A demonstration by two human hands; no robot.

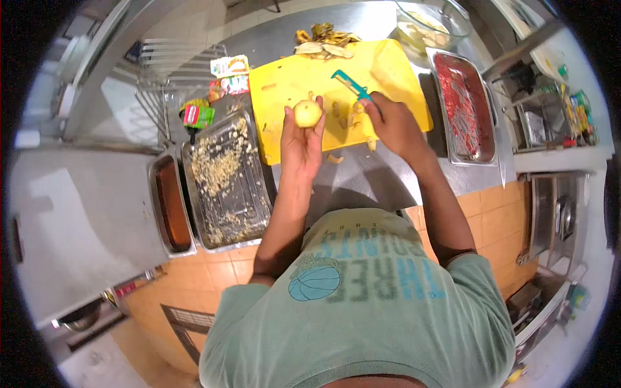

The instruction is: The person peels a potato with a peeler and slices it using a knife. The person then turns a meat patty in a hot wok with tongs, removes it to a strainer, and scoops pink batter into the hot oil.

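Observation:
My left hand (302,143) holds a round, pale yellow peeled potato (307,114) at its fingertips, over the left part of the yellow cutting board (388,64). To the right, my right hand (392,124) grips a teal peeler (351,85), its blade end pointing up and left, apart from the potato. Curled peelings (341,114) lie on the board between my hands, with one scrap (335,158) on the metal table just below the board's edge. A pile of dark and pale peels (326,43) rests at the board's top edge.
Left of the board stand a metal tray (226,184) with crumbly bits and a narrow pan (171,204) of brown-orange contents. Small packets (230,76) lie above them. A pan with red residue (462,107) is at the right, and a glass bowl (424,32) with pale pieces is behind.

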